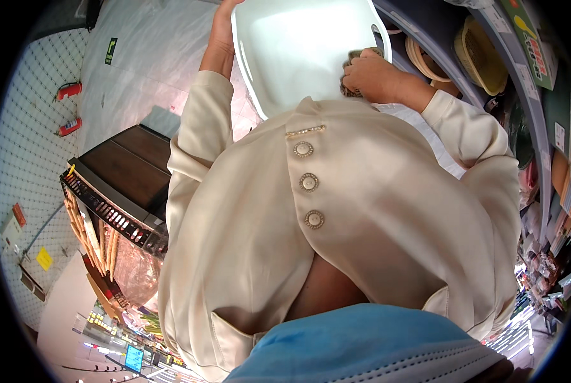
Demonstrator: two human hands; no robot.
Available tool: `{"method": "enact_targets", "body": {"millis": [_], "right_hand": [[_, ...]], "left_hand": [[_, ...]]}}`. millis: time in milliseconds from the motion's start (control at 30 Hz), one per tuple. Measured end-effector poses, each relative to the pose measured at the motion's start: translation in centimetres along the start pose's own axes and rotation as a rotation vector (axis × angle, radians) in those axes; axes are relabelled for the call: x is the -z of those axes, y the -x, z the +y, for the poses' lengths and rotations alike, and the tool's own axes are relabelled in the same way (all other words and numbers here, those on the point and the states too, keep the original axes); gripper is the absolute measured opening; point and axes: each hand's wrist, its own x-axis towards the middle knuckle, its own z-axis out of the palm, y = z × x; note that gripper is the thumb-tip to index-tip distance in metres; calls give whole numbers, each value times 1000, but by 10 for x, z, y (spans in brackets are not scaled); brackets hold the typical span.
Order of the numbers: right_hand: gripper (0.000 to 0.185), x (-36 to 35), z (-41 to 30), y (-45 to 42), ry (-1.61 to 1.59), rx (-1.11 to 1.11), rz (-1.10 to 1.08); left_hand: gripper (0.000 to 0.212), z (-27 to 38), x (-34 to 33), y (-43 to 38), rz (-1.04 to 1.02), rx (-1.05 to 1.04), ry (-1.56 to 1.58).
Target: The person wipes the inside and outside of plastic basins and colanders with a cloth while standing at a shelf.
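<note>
A white plastic basin [304, 52] with rounded corners and handle slots is in front of my chest, its inside turned towards me. My left hand [224, 31] grips its left edge near the top of the view; most of those fingers are hidden or cut off. In my right hand [369, 76] is a bunched brown patterned cloth [351, 88], pressed against the basin's inner right side beside the handle slot. A white sheet or bag [433, 136] shows below my right forearm.
Grey shelving [524, 72] curves along the right, holding a yellow plastic basket [481, 57] and a green printed box [529, 43]. At left stands a dark-topped display unit [127, 163], with long pale roots or sticks [94, 234] beside it. Fire extinguishers [70, 91] are by the netted wall.
</note>
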Motion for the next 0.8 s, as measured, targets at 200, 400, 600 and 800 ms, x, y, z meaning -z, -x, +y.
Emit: {"method": "enact_targets", "body": {"millis": [200,400,600,800], "right_hand": [[19,47,66,2,-847,104,176],[26,40,37,-13,-506,-22,159],[18,-5,0,-11,194,-11,36],[14,43,25,-3,-110,-4,-248]], "left_hand": [[52,5,-1,4,-71,42,20],[52,8,-9,7,17,79,-45],[45,-2,8,-12,49,-32,-118],[47,6,-4,1,30,24,-66]]}}
